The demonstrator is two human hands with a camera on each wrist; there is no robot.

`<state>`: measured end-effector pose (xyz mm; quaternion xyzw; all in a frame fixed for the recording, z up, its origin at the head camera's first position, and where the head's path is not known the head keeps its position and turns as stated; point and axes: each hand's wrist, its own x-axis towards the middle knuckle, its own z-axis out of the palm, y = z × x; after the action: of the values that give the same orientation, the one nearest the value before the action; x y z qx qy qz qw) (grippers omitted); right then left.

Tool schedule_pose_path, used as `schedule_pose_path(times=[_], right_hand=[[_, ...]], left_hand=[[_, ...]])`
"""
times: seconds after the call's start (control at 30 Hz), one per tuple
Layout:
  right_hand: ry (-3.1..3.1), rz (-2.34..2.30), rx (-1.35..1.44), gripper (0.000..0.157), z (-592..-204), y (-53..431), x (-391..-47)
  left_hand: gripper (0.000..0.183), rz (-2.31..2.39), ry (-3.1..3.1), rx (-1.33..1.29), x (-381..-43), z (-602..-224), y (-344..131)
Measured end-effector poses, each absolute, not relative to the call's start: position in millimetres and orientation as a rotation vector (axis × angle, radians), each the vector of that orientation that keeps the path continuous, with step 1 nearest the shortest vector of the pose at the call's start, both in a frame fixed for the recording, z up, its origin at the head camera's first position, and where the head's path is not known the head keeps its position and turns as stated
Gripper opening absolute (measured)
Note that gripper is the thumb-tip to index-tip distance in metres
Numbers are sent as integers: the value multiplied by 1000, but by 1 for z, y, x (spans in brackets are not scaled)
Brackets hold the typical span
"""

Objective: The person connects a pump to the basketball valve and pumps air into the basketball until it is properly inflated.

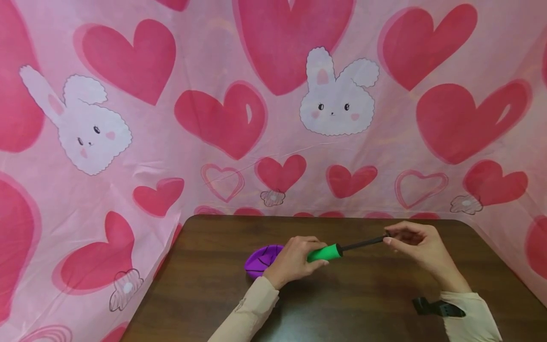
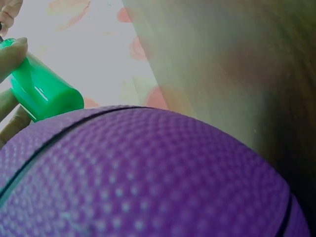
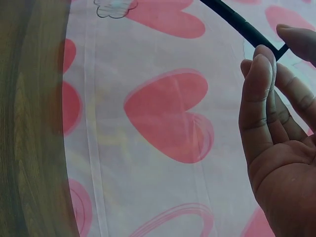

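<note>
A purple ball (image 1: 258,261) with black lines, its upper side caved in, lies on the table beside my left hand (image 1: 295,260). That hand grips the green barrel (image 1: 325,252) of a hand-held ball pump, its fingers curled round it. From the barrel a thin black rod (image 1: 363,242) runs out to the right. My right hand (image 1: 420,244) pinches the rod's far end between thumb and fingers; a short crosspiece shows there in the right wrist view. The pebbled purple ball (image 2: 163,173) fills the lower left wrist view, near the green barrel (image 2: 47,89).
The dark wooden table (image 1: 363,299) has a rounded far edge. Behind it and to the sides hangs a pink cloth (image 1: 295,142) with hearts and rabbits. A black strap (image 1: 440,308) sits at my right wrist, by the sleeve (image 1: 470,313).
</note>
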<state>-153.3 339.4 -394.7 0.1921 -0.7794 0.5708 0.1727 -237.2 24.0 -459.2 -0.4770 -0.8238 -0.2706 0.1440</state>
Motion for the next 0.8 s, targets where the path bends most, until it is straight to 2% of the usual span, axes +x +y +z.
schedule_pose_path(times=[0.43, 0.8], right_hand=[[-2169, 1660, 652, 36, -408, 319, -159], [-2279, 1599, 609, 18, -422, 292, -170]], left_hand=[[32, -770, -2351, -1358, -236, -463, 25], [33, -779, -2345, -1340, -235, -460, 28]])
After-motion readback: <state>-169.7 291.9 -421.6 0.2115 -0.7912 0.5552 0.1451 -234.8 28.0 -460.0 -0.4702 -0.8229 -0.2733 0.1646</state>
